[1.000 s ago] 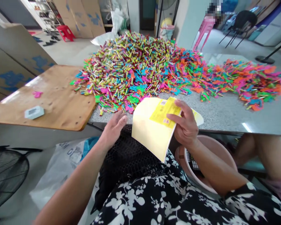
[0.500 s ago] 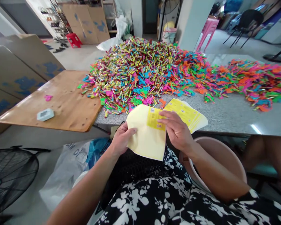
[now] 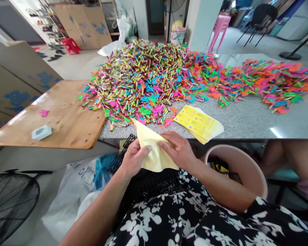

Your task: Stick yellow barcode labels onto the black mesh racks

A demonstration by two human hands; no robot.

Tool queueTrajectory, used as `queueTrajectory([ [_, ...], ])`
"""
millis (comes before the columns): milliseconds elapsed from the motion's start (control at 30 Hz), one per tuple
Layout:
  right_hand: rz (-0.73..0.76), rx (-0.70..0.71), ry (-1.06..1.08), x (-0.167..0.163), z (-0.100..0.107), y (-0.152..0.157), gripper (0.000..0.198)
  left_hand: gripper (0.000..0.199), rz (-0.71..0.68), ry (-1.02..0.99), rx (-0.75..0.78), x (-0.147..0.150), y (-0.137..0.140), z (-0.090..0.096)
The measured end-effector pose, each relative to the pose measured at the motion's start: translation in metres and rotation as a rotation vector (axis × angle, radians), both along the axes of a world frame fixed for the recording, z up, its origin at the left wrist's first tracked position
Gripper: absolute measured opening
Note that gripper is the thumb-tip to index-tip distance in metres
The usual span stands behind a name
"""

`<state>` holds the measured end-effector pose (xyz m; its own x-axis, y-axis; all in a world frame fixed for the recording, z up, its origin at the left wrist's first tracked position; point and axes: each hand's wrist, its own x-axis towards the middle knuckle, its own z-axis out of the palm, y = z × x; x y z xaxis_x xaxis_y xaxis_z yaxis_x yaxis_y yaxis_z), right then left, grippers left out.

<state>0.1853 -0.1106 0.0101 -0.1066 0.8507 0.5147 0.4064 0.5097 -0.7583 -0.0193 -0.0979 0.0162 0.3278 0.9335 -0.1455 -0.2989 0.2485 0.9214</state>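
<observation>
Pale yellow sheet (image 3: 156, 159), thin and smooth like paper, is between the person's two hands, above the lap and in front of the table; it bends in soft folds, with one corner pointing up. The left hand (image 3: 134, 158) pinches its left side, thumb on top and fingers curled behind; the right hand (image 3: 179, 150) grips its right side, thumb and fingers close together. Some fingertips are hidden behind the sheet. Beneath are black cloth (image 3: 154, 222) with white flowers and a black perforated thing (image 3: 115, 164), whose full shape I cannot make out. At left are a crumpled translucent bag (image 3: 66, 194) and a wire fan (image 3: 15, 194), cut off by the border; at right, the forearm covers part of a round pink bin (image 3: 253, 177). On the speckled, stone-like table (image 3: 246, 123), a fanned stack (image 3: 197, 121) of yellow printed sheets lies near the right hand, its print too small to read. Farther, a big heap (image 3: 141, 75) of small shiny tubes and bright plastic pieces covers much of the surface, beside a wooden board (image 3: 66, 116). Behind, a red stool (image 3: 71, 46) stands near cardboard (image 3: 82, 27).
</observation>
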Motion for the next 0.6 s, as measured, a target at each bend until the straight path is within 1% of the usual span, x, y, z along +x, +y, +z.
queueTrajectory([
  [100,0.031,-0.024,0.035,0.0038,0.0035,-0.0009,0.021,0.036,-0.055,0.027,0.008,-0.0023,0.0005,0.0045],
  [233,-0.034,-0.035,0.08,0.0046,0.0052,-0.0014,0.018,0.038,-0.1,0.063,0.012,-0.0027,0.0007,0.0079],
  [333,-0.018,-0.062,0.088,0.0037,0.0063,-0.0017,0.012,0.041,-0.084,0.087,0.023,-0.003,0.0,0.0068],
  [433,0.018,-0.062,0.086,0.004,0.0073,-0.001,0.016,0.044,-0.07,0.097,0.017,-0.0044,-0.0005,0.005],
  [500,-0.004,-0.086,0.091,0.0057,0.0073,0.0002,0.018,0.045,-0.069,0.09,-0.003,-0.0065,-0.0006,0.0042],
  [600,-0.084,-0.173,0.11,0.0092,0.0068,0.0024,0.022,0.046,-0.048,0.074,-0.033,-0.0109,0.0,0.0033],
])
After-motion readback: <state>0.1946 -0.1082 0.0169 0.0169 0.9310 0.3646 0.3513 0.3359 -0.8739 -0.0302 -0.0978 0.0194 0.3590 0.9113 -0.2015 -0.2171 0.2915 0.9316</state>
